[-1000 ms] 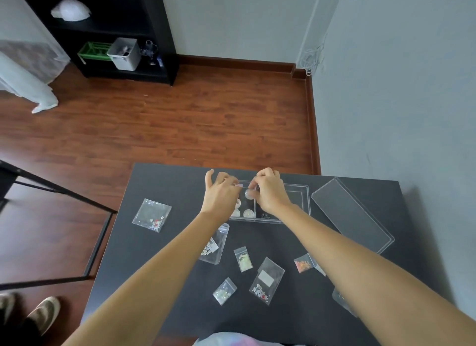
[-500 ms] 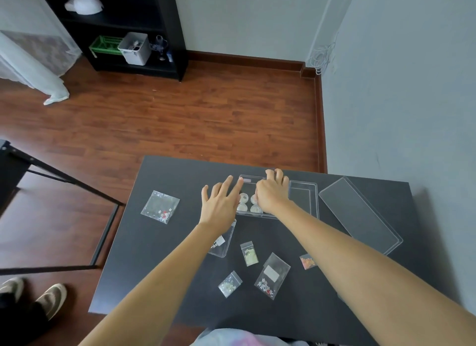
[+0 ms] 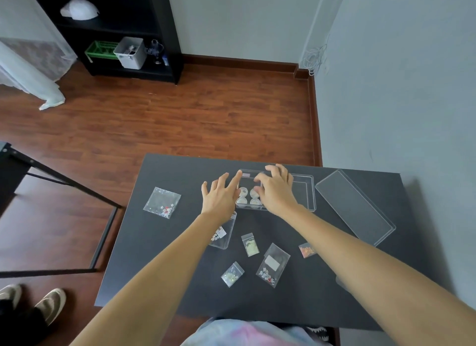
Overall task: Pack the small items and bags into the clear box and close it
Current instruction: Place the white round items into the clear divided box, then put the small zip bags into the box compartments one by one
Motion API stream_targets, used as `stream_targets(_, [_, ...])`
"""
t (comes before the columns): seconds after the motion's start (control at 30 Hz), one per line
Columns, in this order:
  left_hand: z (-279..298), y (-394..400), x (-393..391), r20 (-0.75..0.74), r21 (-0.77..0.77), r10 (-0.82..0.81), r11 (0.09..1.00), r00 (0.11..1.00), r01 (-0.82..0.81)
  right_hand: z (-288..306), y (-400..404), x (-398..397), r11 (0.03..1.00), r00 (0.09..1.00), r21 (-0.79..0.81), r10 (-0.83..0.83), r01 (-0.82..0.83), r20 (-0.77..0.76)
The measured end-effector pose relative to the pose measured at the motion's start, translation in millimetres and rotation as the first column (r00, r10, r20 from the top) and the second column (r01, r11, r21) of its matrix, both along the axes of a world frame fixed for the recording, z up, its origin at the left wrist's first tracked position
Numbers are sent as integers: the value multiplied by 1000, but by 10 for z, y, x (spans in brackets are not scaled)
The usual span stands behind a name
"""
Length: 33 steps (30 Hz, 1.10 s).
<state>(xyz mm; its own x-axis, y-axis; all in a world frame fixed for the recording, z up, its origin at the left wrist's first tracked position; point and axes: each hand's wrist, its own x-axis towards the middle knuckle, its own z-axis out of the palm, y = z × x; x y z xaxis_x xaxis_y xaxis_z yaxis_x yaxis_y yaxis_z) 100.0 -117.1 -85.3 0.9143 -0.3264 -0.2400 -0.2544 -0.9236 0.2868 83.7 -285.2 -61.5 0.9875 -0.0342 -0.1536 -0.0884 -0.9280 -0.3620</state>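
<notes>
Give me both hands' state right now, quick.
Left hand: open, fingers spread, holding nothing, at the left end of the clear box.
Right hand: fingers curled over the box; whether it grips anything cannot be told.

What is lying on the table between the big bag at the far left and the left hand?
Nothing: in the head view, only bare black table separates the big bag from the left hand.
</notes>
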Motion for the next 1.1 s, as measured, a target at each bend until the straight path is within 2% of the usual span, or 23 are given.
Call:
stream_targets(0.1, [48, 15, -84, 57, -134, 32, 991, 998, -24, 104, -82, -230, 994, 985, 99, 32, -49, 170])
stream_targets(0.17, [67, 71, -194, 105, -218, 54, 975, 993, -30, 168, -134, -417, 979, 977, 175, 63, -100, 204])
stream_targets(0.27, [61, 241, -470, 168, -326, 2, 944, 986, 54, 132, -152, -722, 977, 985, 149, 134, -149, 111])
stream_targets(0.33, [16, 391, -689, 111, -387, -113, 910, 987, 147, 20, -130, -901, 982, 988, 112, 154, -152, -9])
stream_targets(0.37, [-7, 464, -790, 30, -395, -182, 901, 983, 179, -39, -108, -969, 984, 986, 111, 149, -140, -75])
stream_targets(0.47, [-74, 623, -992, -229, -346, -340, 904, 912, 251, -158, -2, -1065, 984, 966, 127, 151, -126, -212])
stream_targets(0.53, [-106, 662, -1056, -284, -306, -394, 901, 874, 306, -204, 80, -1058, 982, 958, 119, 172, -147, -229])
stream_targets(0.67, [-112, 636, -1101, -257, -147, -496, 868, 829, 474, -238, 200, -992, 978, 949, 73, 207, -196, -236])
stream_targets(0.9, [-87, 548, -1124, -221, 22, -570, 809, 792, 588, -208, 297, -942, 977, 936, 49, 212, -206, -280])
stream_targets(1.0, [-79, 536, -1116, -258, -27, -547, 828, 796, 560, -206, 314, -967, 978, 935, 66, 211, -200, -284])
stream_targets(1.1, [-45, 515, -1092, -308, -192, -415, 908, 856, 371, -198, 281, -1013, 985, 959, 131, 141, -111, -245])
